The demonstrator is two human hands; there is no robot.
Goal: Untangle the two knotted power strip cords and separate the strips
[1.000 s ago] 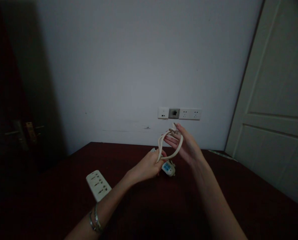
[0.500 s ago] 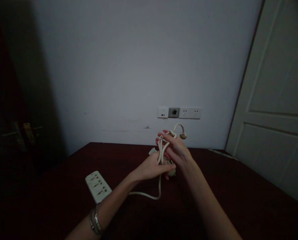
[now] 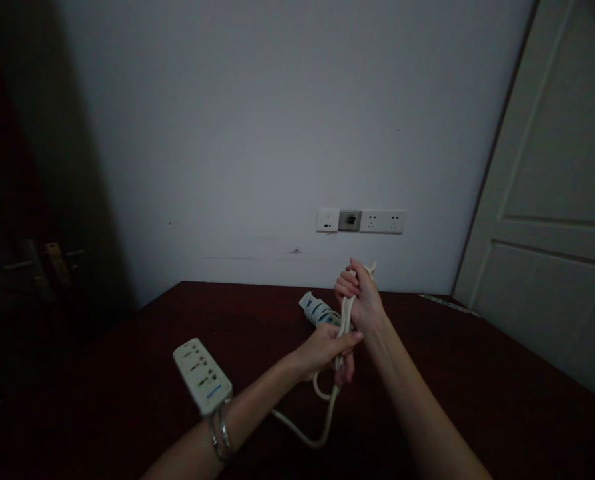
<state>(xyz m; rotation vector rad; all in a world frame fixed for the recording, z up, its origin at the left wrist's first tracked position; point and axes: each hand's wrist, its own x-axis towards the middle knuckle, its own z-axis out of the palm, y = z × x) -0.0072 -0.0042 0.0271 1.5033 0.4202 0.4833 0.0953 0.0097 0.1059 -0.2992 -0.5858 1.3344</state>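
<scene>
I can't read a single word, number or brand on my feed. The white power strip (image 3: 192,373) carries a small blue marking (image 3: 214,391) at its near end; it may be printing, but it is too small and dim for me to make out. Beyond that strip and to its right, a white cord-wrapped bundle (image 3: 320,311) shows bits of blue, illegible to me. Farther back, higher and right of the strip, any lettering on the wall plates (image 3: 381,222) is too fine.
</scene>
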